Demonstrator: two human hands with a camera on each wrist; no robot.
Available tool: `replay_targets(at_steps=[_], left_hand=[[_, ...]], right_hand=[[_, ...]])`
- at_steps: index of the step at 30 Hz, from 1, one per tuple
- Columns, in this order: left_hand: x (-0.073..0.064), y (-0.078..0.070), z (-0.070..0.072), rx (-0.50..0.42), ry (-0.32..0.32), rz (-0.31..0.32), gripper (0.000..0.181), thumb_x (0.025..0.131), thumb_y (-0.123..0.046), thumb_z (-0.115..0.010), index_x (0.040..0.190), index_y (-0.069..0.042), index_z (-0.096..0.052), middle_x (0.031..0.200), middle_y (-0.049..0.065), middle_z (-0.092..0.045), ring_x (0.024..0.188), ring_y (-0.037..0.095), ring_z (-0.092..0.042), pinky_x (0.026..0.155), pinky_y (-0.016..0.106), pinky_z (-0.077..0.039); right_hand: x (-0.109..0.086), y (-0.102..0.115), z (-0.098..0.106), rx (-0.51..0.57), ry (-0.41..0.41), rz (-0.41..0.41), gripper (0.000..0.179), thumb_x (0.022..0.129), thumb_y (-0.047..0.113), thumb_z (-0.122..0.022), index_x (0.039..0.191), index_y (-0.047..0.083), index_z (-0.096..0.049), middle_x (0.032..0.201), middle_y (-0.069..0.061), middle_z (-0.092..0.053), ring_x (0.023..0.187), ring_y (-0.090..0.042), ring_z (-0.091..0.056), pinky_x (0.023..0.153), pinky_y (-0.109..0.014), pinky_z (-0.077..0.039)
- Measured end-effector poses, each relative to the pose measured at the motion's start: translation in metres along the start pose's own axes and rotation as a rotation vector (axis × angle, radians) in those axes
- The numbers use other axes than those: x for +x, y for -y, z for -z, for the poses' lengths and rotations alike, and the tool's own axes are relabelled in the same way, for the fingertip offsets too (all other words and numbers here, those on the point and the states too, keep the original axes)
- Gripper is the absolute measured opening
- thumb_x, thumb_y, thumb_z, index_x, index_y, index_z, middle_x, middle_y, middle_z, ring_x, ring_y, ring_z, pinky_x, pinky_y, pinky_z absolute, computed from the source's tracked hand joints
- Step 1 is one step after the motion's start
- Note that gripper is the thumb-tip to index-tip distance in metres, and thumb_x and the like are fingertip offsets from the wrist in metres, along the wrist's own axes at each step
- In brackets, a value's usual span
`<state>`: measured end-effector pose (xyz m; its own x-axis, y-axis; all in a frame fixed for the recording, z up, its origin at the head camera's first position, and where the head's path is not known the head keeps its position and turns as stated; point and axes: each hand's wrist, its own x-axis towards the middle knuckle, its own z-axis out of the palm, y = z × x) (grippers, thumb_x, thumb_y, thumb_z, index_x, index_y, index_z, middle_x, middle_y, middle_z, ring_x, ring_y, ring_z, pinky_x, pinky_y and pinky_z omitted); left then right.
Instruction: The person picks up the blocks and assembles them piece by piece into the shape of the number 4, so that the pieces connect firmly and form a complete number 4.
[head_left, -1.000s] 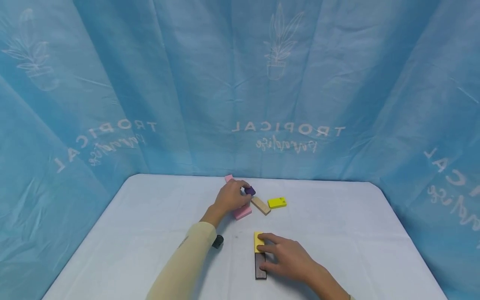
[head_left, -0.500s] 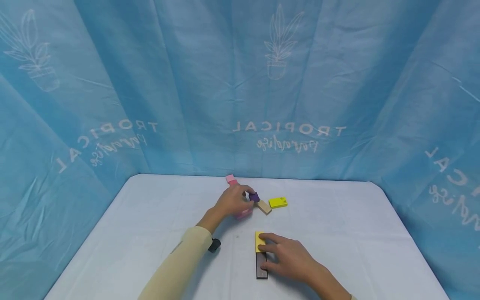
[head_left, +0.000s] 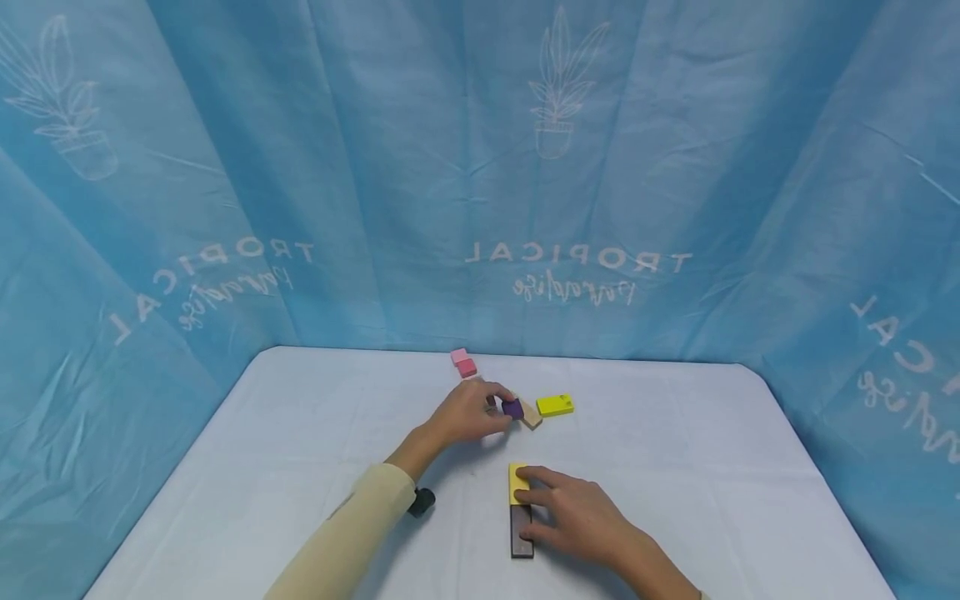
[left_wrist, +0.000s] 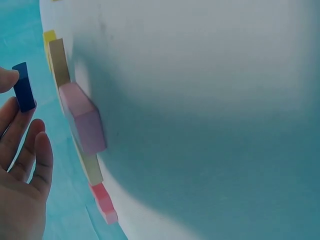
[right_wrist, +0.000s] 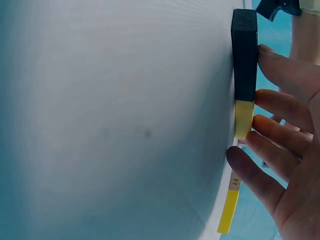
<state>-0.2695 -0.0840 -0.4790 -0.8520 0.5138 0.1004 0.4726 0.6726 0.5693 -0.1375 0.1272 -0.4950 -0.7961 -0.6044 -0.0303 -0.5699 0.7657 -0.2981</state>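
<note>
The left hand (head_left: 468,411) pinches a small purple block (head_left: 512,409) with the thumb and fingertips, and the purple block looks lifted up off the table (head_left: 637,433), on the far side of the dark block (head_left: 521,533). The right hand (head_left: 577,512) grips nothing tightly: its fingers are loose and spread, with two fingertips touching the pale yellow block (head_left: 517,483) and the thumb at the side of the dark block. The pale yellow block touches the far end of the dark block, in one line. The purple block is likely light, hard and a bit smooth, and should not break easily, so a soft pinch on two opposite sides seems best. Farther off than the dark block, a tan block (head_left: 532,415) lies partly behind the purple one, and a bright yellow block (head_left: 555,405) lies farther off and to the right. A chunky pink block (left_wrist: 82,117) shows in the left wrist view, also beyond the dark block. Farthest off, left of the dark block's line, a red block (head_left: 467,367) touches a light pink block (head_left: 459,357). A blue curtain (head_left: 420,183) hangs beyond everything.
</note>
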Motion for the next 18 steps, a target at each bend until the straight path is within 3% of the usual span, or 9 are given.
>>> replay_targets(at_steps=[11, 18], left_hand=[[-0.012, -0.003, -0.005, -0.003, 0.073, -0.063, 0.028, 0.081, -0.028, -0.074, 0.107, -0.020, -0.071, 0.091, -0.007, -0.066, 0.079, 0.013, -0.056, 0.065, 0.023, -0.048], [-0.018, -0.006, -0.006, 0.024, 0.169, -0.067, 0.028, 0.083, -0.031, -0.074, 0.110, -0.026, -0.070, 0.090, -0.012, -0.063, 0.078, 0.008, -0.052, 0.067, 0.022, -0.047]], right_hand=[[-0.001, 0.000, 0.000, 0.003, 0.000, 0.001, 0.046, 0.083, 0.058, -0.065, 0.121, 0.032, -0.067, 0.138, 0.009, -0.050, 0.119, -0.012, -0.053, 0.081, -0.039, -0.053], [-0.001, 0.000, 0.000, 0.013, -0.011, 0.007, 0.047, 0.083, 0.058, -0.065, 0.122, 0.032, -0.067, 0.138, 0.008, -0.050, 0.118, -0.013, -0.053, 0.079, -0.038, -0.054]])
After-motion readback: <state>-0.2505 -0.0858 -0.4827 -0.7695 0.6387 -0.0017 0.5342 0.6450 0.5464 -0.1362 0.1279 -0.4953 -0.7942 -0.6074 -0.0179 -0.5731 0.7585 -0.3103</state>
